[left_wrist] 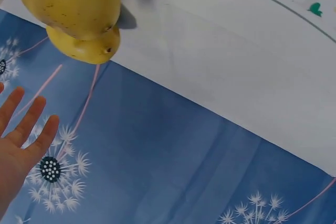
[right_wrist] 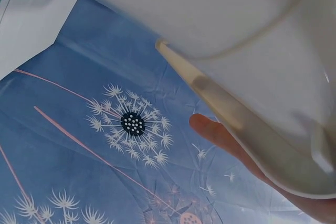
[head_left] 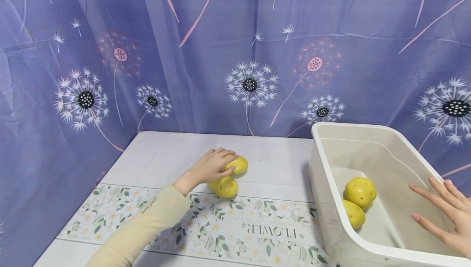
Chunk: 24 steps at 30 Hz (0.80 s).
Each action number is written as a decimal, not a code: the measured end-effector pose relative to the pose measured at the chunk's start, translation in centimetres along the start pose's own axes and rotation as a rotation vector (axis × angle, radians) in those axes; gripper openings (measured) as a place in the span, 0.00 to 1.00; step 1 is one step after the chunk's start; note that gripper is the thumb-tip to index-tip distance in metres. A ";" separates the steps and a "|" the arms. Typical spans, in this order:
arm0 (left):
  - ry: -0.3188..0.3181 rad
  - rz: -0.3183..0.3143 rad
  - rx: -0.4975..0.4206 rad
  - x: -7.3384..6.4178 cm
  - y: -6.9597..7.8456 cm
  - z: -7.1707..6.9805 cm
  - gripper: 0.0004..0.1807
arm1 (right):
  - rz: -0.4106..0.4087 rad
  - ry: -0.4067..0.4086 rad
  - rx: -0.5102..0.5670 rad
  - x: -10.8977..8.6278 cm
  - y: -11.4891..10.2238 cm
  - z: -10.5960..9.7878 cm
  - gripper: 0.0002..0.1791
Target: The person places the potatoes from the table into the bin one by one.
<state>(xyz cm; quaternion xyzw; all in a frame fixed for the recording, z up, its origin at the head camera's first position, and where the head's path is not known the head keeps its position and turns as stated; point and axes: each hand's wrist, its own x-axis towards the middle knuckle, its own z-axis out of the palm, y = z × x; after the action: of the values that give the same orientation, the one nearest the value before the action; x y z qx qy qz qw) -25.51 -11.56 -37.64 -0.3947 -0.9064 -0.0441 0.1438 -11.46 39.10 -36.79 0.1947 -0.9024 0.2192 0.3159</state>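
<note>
Two yellow potatoes lie side by side on the table, a far potato [head_left: 240, 164] and a near potato [head_left: 225, 188]. My left hand [head_left: 213, 165] reaches over them, fingertips right at the far one. In the left wrist view that hand's fingers [left_wrist: 35, 121] are straight and spread, beside the large potato [left_wrist: 73, 3]. At the right stands a deep white plastic bin [head_left: 368, 148] with two more potatoes [head_left: 360, 192] in it. My right hand [head_left: 454, 212], fingers spread, is at the bin's right side. In the right wrist view a finger [right_wrist: 223, 137] shows beyond the bin's rim.
The white table [head_left: 176, 148] carries a floral strip [head_left: 217, 230] printed with the word FLOWER. A blue-purple curtain [head_left: 206, 87] with dandelions hangs behind and at the left. The bin's tall left wall [head_left: 320, 193] stands between the table potatoes and those inside.
</note>
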 end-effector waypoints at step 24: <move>-0.078 0.076 0.093 -2.1 -0.4 2.2 0.19 | 0.005 -0.010 -0.010 0.0 0.0 -0.1 0.32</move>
<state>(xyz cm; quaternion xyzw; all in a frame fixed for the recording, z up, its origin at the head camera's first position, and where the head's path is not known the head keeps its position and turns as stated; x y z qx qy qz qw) -24.97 -12.86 -40.34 -0.4229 -0.8968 0.0189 0.1284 -11.41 39.12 -36.75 0.1921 -0.9054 0.2145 0.3119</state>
